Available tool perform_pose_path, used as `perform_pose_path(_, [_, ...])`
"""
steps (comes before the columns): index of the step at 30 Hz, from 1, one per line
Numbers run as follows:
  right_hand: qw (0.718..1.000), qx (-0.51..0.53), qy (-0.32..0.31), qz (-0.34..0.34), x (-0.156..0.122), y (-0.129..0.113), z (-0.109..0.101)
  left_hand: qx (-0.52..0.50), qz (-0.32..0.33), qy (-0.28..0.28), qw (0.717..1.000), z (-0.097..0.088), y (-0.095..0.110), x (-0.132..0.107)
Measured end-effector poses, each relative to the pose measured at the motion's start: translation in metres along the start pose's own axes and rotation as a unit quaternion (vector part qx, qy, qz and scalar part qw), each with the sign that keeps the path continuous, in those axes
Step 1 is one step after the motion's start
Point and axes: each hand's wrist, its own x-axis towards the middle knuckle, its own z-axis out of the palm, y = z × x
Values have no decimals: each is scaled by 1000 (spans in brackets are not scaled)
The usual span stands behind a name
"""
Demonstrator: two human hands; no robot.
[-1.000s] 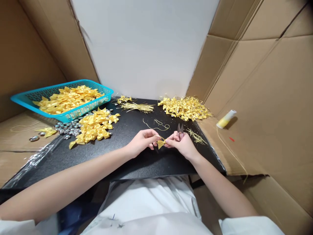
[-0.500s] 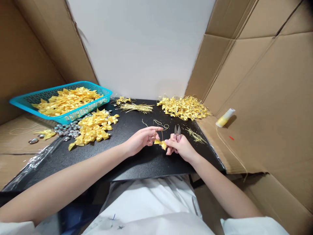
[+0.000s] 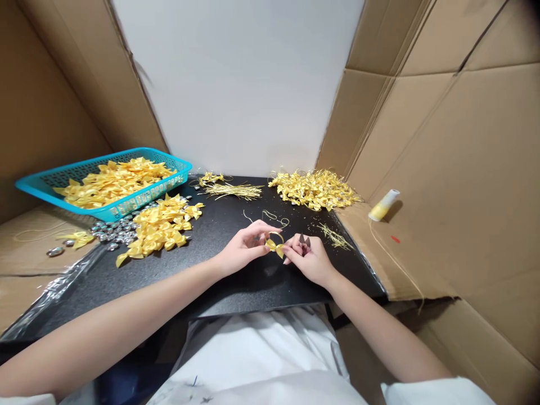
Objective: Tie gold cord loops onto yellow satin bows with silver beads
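A small yellow ribbon bow (image 3: 275, 246) with a loop of gold cord (image 3: 276, 234) above it is held between both hands over the black table (image 3: 236, 287). My left hand (image 3: 247, 246) pinches the bow's left side with thumb and fingers. My right hand (image 3: 310, 259) pinches its right side with the fingertips. Tucked in the same right hand is a pair of small scissors (image 3: 304, 241), dark blade tips pointing up; the handles are mostly hidden by the fingers.
A blue basket (image 3: 105, 212) of yellow bows stands left, beside loose bows (image 3: 162, 225) and silver beads (image 3: 116, 229). Gold cord lengths (image 3: 234, 190) and a pile of corded bows (image 3: 314, 188) lie at the back. Cord scraps (image 3: 335, 236) and a thread spool (image 3: 383, 206) are right.
My left thumb has closed onto the bow, where the fingers earlier held up the cord loop. The scissor blades have tipped lower in my right hand. The view has shifted slightly.
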Motion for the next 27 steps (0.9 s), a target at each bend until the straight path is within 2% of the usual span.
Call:
perform_pose_path(2, [1000,-12,-1,-10,-1,-1,-1,6,1,8,1000,0,-1,0])
perform_pose_path(5, [999,-25,3,-20,-1,-4,-1,-10,-31,14,999,1,0,0])
perform_pose_path(8, [999,-42,2,-27,-1,-6,-1,-36,-65,-2,997,3,5,0])
perform_pose_path(12, [998,-53,-9,-29,-1,-5,-1,-48,-71,-17,996,7,10,-1])
perform_pose_path(20, [999,25,-19,-26,-1,-4,-1,-92,-79,-26,992,11,10,-4])
perform_pose_path(24, [994,-31,17,-104,-4,-4,-5,-88,-53,3,995,12,10,-5])
perform_pose_path(27, [972,-134,21,-193,-8,-6,-10,-69,-42,22,996,12,12,-5])
